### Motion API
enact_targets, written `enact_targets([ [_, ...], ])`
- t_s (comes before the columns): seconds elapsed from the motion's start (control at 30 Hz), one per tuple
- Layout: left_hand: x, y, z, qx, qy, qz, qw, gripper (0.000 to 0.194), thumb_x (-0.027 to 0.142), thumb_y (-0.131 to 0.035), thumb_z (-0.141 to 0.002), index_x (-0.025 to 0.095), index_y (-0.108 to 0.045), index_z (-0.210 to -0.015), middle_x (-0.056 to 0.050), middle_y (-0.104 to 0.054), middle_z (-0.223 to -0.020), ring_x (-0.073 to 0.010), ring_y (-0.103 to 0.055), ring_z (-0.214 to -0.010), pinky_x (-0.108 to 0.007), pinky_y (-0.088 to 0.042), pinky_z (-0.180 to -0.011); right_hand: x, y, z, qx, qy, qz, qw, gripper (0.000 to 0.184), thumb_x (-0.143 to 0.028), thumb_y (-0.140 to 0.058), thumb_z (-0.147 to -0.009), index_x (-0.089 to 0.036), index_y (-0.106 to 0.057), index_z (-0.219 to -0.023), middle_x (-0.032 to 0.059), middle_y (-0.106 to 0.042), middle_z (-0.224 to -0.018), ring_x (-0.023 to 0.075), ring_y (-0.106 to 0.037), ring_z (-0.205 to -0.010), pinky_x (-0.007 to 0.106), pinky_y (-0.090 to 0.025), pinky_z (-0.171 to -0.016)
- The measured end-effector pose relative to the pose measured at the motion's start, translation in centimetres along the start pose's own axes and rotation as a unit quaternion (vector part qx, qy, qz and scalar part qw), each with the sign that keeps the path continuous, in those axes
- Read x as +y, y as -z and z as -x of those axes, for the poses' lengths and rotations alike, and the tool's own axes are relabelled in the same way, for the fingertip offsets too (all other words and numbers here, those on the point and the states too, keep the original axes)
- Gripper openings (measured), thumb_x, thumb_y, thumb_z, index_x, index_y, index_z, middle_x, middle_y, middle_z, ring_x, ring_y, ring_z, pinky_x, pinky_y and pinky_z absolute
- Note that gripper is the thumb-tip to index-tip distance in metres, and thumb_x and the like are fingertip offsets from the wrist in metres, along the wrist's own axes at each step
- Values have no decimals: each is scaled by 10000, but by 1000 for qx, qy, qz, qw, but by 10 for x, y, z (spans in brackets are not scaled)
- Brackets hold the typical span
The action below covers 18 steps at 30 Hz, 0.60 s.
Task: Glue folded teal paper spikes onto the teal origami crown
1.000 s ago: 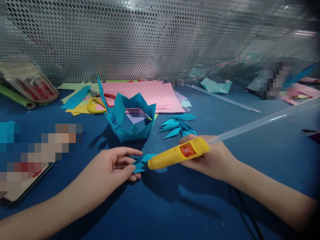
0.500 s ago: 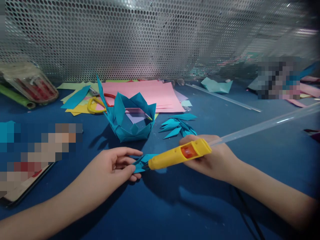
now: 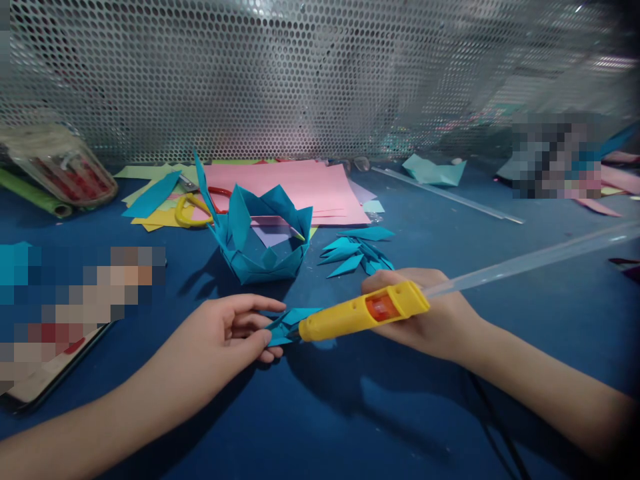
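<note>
Between the thumb and fingers of my left hand [image 3: 237, 327] is a small folded blue paper piece [image 3: 287, 321]. My right hand [image 3: 425, 317] is wrapped round a yellow hot glue gun [image 3: 345, 317], its nozzle pointing left at the paper piece; whether the tip touches it I cannot tell. A long clear glue stick [image 3: 530, 260] sticks out of the gun's back end. Just beyond my hands stands a blue folded-paper bowl shape [image 3: 265, 267] with pointed petals. Right of it lies a bunch of folded blue paper pieces [image 3: 357, 248].
Pink paper sheets [image 3: 300, 183] and scissors with yellow and red handles [image 3: 187, 212] lie behind the bowl shape. Another glue stick [image 3: 450, 195] rests at the back right, near a pale green folded paper [image 3: 434, 170]. A jar [image 3: 75, 170] stands far left, and a perforated metal panel [image 3: 320, 80] closes the back.
My right hand and the glue gun have shifted slightly right, and the glue stick's back end sits lower. My left hand and the paper piece have stayed in place.
</note>
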<state>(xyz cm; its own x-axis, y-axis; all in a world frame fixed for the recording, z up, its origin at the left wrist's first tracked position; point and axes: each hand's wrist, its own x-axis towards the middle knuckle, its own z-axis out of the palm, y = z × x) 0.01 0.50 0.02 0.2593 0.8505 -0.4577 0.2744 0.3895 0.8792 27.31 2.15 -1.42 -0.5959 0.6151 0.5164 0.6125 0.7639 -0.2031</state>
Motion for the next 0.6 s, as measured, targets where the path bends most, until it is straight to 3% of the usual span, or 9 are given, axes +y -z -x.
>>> enact_targets([
  [0.13,-2,-1,0,3,-11,3,1000,286,232,-731,-740,201,-715,-1024,4,-797,-768,-182,-775,-701,-262,-620,-735,1,0,2,7,0,23,1000,282,-461,-477,-990,-223,-563,-867,-9,-639,-620,122,-573,-496,233,-383,-506],
  [0.4,-4,-2,0,5,-17,0,1000,277,232,-729,-734,204,-727,-1010,8,-799,-750,-198,-781,-705,-282,-632,-737,0,2,4,14,42,82,996,365,-478,-378,-1026,-226,-563,-838,-9,-621,-588,125,-571,-501,236,-383,-507],
  [0.5,-4,-2,1,3,-17,8,1000,251,206,-721,-738,215,-732,-989,22,-806,-722,-181,-783,-699,-239,-625,-718,0,3,4,0,14,57,998,321,-461,-431,-1004,-229,-578,-838,-10,-618,-588,124,-552,-474,239,-370,-486],
  [0.6,-4,-1,1,4,-22,12,1000,257,206,-717,-746,216,-731,-1002,16,-826,-765,-175,-786,-701,-218,-623,-699,0,3,4,-27,-10,19,999,164,-348,-516,-958,-225,-596,-886,-5,-637,-622,123,-569,-490,232,-396,-502],
])
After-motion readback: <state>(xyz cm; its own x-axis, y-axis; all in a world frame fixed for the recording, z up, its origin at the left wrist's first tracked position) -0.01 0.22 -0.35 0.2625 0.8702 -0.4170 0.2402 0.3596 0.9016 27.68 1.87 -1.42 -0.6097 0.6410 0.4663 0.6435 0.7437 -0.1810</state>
